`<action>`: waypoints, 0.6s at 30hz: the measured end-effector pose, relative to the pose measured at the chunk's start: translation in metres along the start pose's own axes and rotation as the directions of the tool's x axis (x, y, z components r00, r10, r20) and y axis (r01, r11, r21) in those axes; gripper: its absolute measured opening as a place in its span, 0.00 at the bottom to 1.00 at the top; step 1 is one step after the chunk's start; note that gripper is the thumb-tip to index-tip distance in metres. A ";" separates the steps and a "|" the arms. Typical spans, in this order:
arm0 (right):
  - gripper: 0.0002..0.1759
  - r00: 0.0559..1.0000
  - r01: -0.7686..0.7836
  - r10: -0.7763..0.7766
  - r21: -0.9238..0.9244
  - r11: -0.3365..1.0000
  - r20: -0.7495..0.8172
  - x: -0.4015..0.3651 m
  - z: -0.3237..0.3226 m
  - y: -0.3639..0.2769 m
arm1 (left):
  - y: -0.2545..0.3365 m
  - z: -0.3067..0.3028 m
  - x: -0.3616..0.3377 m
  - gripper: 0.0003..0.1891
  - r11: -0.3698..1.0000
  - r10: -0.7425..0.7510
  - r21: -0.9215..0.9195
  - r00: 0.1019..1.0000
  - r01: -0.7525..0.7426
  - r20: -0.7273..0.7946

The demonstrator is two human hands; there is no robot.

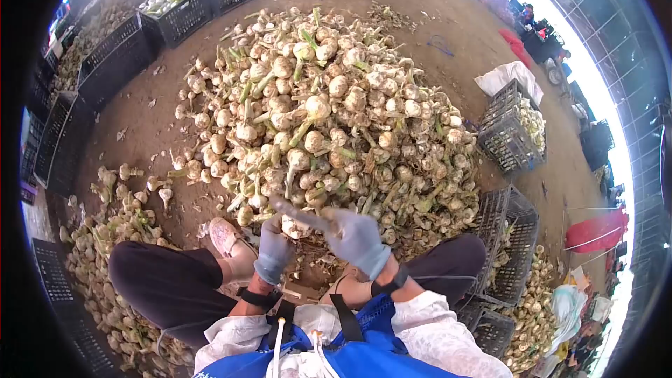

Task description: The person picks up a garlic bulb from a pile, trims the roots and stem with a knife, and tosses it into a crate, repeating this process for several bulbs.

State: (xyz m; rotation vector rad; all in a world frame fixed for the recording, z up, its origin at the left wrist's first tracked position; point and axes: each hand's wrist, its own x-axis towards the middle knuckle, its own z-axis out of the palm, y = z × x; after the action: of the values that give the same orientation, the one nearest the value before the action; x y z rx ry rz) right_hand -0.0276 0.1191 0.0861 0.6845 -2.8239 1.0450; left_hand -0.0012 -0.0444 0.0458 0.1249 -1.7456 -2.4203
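A large heap of garlic bulbs (336, 119) with short stems lies on the ground before me. At its near edge, my gloved left hand (274, 243) is closed beside a pale bulb (295, 227). My gloved right hand (355, 238), just to its right, has its fingers curled in, with a long blurred grey shape reaching left from it over the bulb. I cannot make out whether that shape is a finger or a tool. What either hand grips is hidden by the fingers and blur.
Black crates (117, 61) line the left, some with white bulbs. A garlic-filled crate (513, 129) and a tilted crate (505, 245) stand at right. More garlic (126, 266) lies beside my left knee. A red sack (596, 230) is far right.
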 end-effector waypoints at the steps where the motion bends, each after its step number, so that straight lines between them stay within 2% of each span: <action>1: 0.16 0.991 -0.130 0.124 0.137 0.982 0.053 -0.004 -0.001 -0.015 | -0.003 -0.005 0.000 0.06 1.000 0.010 -0.004 1.000 -0.010 0.007; 2: 0.19 0.988 -0.152 0.152 0.293 0.944 0.025 -0.007 0.007 -0.014 | -0.008 -0.013 0.001 0.07 0.924 -0.006 0.381 0.993 -0.040 0.118; 3: 0.21 0.984 -0.162 0.177 0.444 0.881 0.008 -0.010 0.015 -0.009 | -0.012 -0.016 0.006 0.09 0.703 -0.057 0.704 0.978 -0.104 0.201; 4: 0.21 0.987 -0.147 0.162 0.437 0.887 0.003 -0.012 0.020 -0.003 | -0.008 -0.014 0.011 0.11 0.481 -0.113 0.852 0.950 -0.204 0.291; 5: 0.22 0.960 -0.278 0.232 0.495 0.823 0.154 -0.016 0.026 0.001 | -0.007 -0.012 0.009 0.11 0.480 -0.108 0.853 0.951 -0.204 0.289; 6: 0.24 0.910 -0.408 0.285 0.530 0.744 0.301 -0.018 0.033 0.007 | -0.006 -0.008 0.006 0.11 0.333 -0.061 0.885 0.930 -0.324 0.363; 7: 0.24 0.912 -0.405 0.286 0.531 0.744 0.295 -0.024 0.042 0.014 | -0.005 -0.003 0.005 0.11 0.177 -0.029 0.885 0.896 -0.431 0.442; 8: 0.22 0.841 -0.537 0.428 0.600 0.593 0.330 -0.028 0.049 0.021 | 0.005 0.002 0.003 0.20 -0.010 0.114 0.895 0.888 -0.447 0.445; 9: 0.21 0.743 -0.639 0.549 0.651 0.410 0.382 -0.033 0.054 0.027 | 0.014 0.006 0.005 0.20 -0.009 0.113 0.893 0.887 -0.450 0.448; 10: 0.15 0.664 -0.650 0.632 0.727 0.222 0.400 -0.024 0.036 0.011 | 0.022 0.010 0.008 0.21 0.191 0.370 0.891 0.871 -0.412 0.324; 11: 0.15 0.659 -0.657 0.632 0.722 0.217 0.408 -0.024 0.038 0.011 | 0.025 0.011 0.008 0.23 0.385 0.570 0.832 0.812 -0.400 0.126; 12: 0.15 0.736 -0.526 0.603 0.820 0.226 0.307 -0.023 0.042 0.012 | 0.016 0.009 0.009 0.24 0.729 0.359 0.633 0.933 -0.260 -0.030; 13: 0.15 0.796 -0.384 0.573 0.895 0.226 0.197 -0.024 0.047 0.013 | -0.008 0.002 0.007 0.24 0.729 0.353 0.639 0.935 -0.246 -0.042; 14: 0.15 0.786 -0.507 0.520 0.830 0.232 0.334 -0.032 0.047 0.019 | -0.040 -0.007 -0.001 0.22 0.938 0.068 0.344 0.996 -0.044 -0.057; 15: 0.15 0.785 -0.517 0.515 0.823 0.235 0.345 -0.032 0.047 0.015 | -0.058 -0.012 -0.004 0.20 0.979 -0.203 0.013 0.979 0.203 0.027; 16: 0.16 0.797 -0.527 0.516 0.776 0.345 0.312 -0.031 0.048 0.007 | -0.055 -0.012 -0.002 0.20 0.978 -0.208 0.009 0.978 0.208 0.021; 17: 0.17 0.807 -0.537 0.517 0.718 0.444 0.284 -0.033 0.050 0.001 | -0.052 -0.014 0.001 0.18 0.960 -0.268 -0.077 0.962 0.271 0.046; 18: 0.19 0.781 -0.575 0.591 0.602 0.553 0.203 -0.035 0.052 0.013 | -0.047 -0.017 0.005 0.16 0.931 -0.321 -0.162 0.944 0.329 0.074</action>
State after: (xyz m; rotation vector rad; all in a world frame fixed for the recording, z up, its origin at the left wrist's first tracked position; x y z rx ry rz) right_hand 0.0031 0.1088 0.0316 -0.3567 -2.6665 2.1556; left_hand -0.0070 -0.0464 -0.0044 0.3667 -1.6343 -2.8165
